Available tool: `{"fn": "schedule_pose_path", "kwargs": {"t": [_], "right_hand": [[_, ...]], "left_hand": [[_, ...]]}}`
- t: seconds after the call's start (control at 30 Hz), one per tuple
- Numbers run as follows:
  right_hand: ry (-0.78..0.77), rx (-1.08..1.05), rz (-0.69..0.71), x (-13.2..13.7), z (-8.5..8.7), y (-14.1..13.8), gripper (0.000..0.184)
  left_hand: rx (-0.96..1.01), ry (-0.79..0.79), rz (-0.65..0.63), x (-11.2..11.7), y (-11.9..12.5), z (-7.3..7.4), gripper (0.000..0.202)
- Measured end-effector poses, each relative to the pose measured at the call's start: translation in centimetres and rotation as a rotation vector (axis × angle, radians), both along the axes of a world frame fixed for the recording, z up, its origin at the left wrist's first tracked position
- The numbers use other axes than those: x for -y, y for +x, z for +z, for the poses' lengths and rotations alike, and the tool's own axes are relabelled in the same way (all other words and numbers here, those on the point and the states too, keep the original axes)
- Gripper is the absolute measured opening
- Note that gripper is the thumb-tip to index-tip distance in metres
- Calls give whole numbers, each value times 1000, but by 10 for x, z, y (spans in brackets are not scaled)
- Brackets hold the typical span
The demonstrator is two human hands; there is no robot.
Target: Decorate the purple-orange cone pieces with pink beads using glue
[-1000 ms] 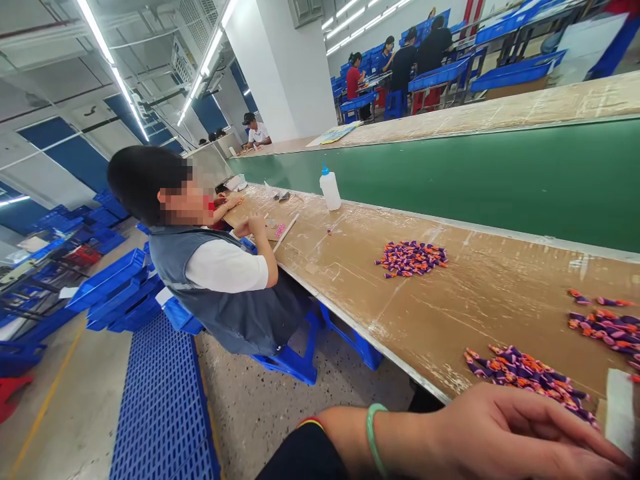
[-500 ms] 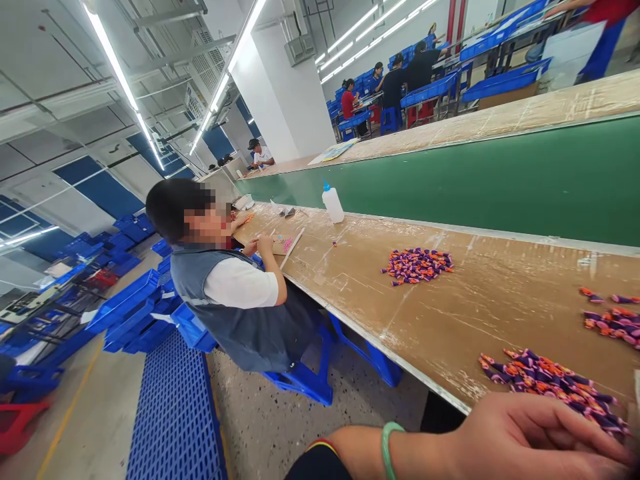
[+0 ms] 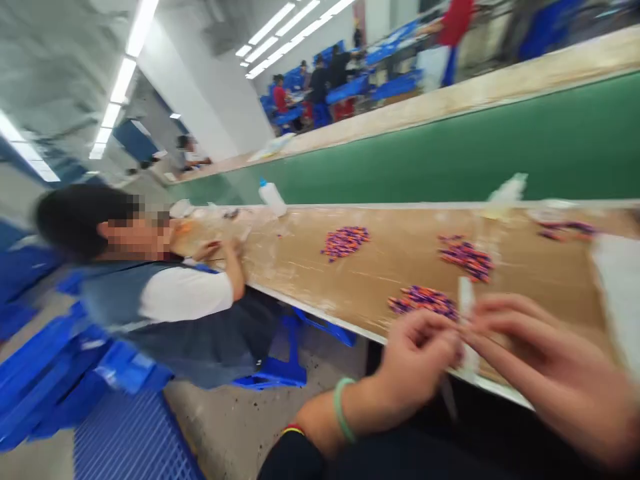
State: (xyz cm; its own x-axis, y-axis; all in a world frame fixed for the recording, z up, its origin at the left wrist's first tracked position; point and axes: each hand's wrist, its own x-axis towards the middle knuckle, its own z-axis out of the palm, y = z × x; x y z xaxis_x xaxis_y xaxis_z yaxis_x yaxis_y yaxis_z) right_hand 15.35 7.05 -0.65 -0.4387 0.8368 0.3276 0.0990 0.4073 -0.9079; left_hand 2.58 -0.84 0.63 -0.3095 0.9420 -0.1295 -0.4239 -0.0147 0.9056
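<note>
The left hand and right hand pinch a pale strip between their fingers, though blur hampers detail. It is held above the worktop edge, just beside a purple-and-orange pile, within easy reach.

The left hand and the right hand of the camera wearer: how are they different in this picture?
The left hand is curled, while the right hand has longer, straighter fingers. The left wrist wears a green bangle, with a red and yellow band behind it; no bangle shows on the right arm. Both hands meet at a white strip, but blur hides the grip.
</note>
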Motion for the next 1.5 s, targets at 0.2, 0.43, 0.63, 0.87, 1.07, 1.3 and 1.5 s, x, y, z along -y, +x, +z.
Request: {"fn": "schedule_pose_path", "kwargs": {"t": [0.2, 0.43, 0.63, 0.87, 1.07, 1.3, 1.5], "right_hand": [[-735, -474, 305, 3, 33, -17, 32], [-655, -512, 266, 2, 26, 8, 25], [-410, -447, 218, -10, 16, 23, 16], [68, -308, 40, -10, 12, 37, 5], [24, -282, 83, -12, 28, 52, 6], [28, -112, 177, -12, 51, 59, 14], [47, -76, 129, -11, 50, 56, 13]], "left_hand": [[21, -46, 61, -13, 5, 14, 38], [48, -73, -2, -16, 22, 22, 41], [70, -87, 7, -26, 36, 22, 46], [-57, -39, 80, -31, 51, 17, 42], [-475, 147, 166, -25, 50, 16, 19], [-859, 306, 141, -22, 41, 27, 11], [-849, 288, 102, -26, 40, 30, 10]]}}
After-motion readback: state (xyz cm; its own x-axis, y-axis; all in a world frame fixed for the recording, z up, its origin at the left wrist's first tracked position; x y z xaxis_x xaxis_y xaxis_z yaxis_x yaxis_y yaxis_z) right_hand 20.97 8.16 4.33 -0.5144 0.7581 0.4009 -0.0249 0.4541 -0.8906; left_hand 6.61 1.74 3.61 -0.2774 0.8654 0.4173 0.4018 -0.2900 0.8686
